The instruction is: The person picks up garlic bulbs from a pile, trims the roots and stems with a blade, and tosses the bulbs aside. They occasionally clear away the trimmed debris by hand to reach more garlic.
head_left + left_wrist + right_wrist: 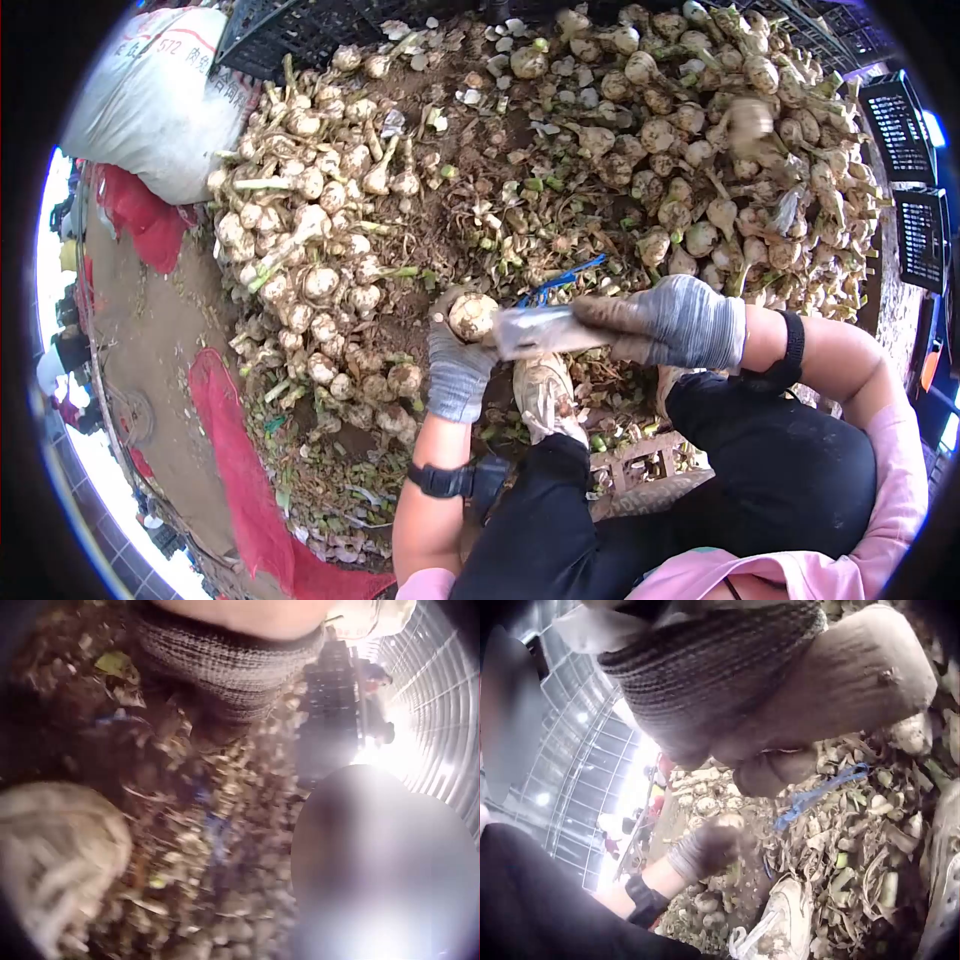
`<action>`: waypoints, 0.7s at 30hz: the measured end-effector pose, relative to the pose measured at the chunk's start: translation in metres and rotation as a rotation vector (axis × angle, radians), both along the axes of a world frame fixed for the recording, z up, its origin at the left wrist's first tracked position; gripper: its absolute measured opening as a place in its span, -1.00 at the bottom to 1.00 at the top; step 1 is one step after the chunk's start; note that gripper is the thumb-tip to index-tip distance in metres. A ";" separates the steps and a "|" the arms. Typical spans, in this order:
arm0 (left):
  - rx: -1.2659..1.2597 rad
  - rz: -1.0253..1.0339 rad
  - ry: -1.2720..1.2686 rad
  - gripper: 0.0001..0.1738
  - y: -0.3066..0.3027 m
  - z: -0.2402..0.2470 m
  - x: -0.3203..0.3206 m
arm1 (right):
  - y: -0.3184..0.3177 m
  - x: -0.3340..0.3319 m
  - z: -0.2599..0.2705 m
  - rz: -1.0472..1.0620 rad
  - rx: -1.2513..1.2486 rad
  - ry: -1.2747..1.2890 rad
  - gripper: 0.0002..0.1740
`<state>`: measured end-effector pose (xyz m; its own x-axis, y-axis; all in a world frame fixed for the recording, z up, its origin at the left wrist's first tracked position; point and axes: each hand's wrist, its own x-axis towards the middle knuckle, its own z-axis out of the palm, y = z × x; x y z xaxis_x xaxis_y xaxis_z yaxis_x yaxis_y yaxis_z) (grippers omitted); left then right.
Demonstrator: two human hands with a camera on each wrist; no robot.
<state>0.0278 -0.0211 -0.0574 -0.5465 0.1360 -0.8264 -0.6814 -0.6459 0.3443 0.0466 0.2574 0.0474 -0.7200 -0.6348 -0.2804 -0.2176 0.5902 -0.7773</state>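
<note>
In the head view my gloved left hand (pixel 458 352) holds a garlic bulb (pixel 473 317), its cut face upward. My right hand (pixel 668 322), also in a grey glove with dirty fingers, grips a knife with a broad flat blade (pixel 550 332), blurred. The blade's end lies right at the bulb's edge. In the right wrist view the right glove (pixel 720 682) fills the top, and the left hand (pixel 705 851) shows below it. The left wrist view has the left glove's cuff (pixel 225 664); the bulb is hidden there.
Heaps of garlic bulbs lie left (pixel 320 285) and right (pixel 700 225), with a blurred bulb (pixel 750 120) over the right heap. Trimmings and a blue strip (pixel 560 280) cover the ground by my shoe (pixel 545 390). A white sack (pixel 165 105), red netting (pixel 225 440) and black crates (pixel 920 235) stand around.
</note>
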 end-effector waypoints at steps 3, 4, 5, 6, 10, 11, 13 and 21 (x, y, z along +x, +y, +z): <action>-0.605 -0.704 0.987 -0.47 0.001 0.016 0.007 | -0.013 -0.008 0.013 0.132 -0.001 0.273 -0.34; -0.944 -0.849 1.364 -0.40 0.002 0.019 0.009 | -0.016 -0.010 0.011 0.114 -0.108 0.343 -0.34; -1.101 -1.012 1.492 -0.27 0.008 0.037 0.006 | -0.021 -0.014 0.016 0.169 -0.075 0.364 -0.33; -1.253 -1.149 1.637 -0.14 0.013 0.054 0.004 | -0.026 -0.017 0.021 0.211 -0.053 0.369 -0.33; -0.667 -1.043 0.970 -0.14 0.031 0.108 0.002 | -0.032 -0.016 0.027 0.283 -0.050 0.332 -0.34; -0.562 -1.013 0.820 -0.14 0.032 0.115 0.001 | -0.032 -0.015 0.027 0.280 -0.050 0.332 -0.34; -0.846 -1.169 0.970 -0.19 0.031 0.115 0.004 | -0.031 -0.013 0.026 0.258 -0.064 0.345 -0.35; -0.456 -0.789 1.016 -0.45 0.024 0.109 0.013 | 0.043 -0.001 -0.035 -0.400 0.081 -0.038 -0.38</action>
